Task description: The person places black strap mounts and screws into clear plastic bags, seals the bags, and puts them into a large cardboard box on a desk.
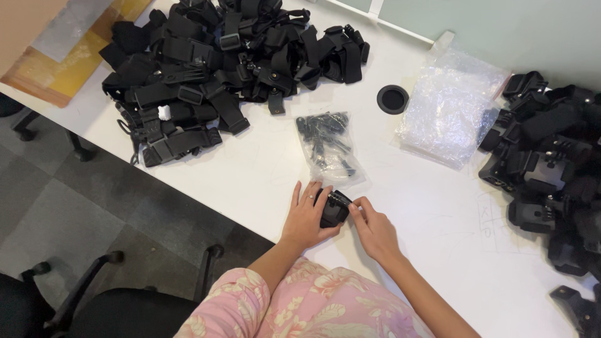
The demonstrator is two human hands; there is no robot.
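Observation:
A small black plastic mount (333, 211) rests on the white table (250, 175) near its front edge. My left hand (307, 219) lies over its left side, fingers curled on it. My right hand (374, 228) pinches a small piece at the mount's upper right corner with thumb and fingertips. Just beyond the hands lies a clear plastic bag (329, 147) holding several small black parts.
A large heap of black straps and buckles (213, 69) covers the far left of the table. Another pile of black mounts (551, 169) sits at the right. Crumpled clear bags (447, 106) and a round cable hole (392, 99) lie between. Cardboard (56, 56) is at far left; a chair (94, 300) below.

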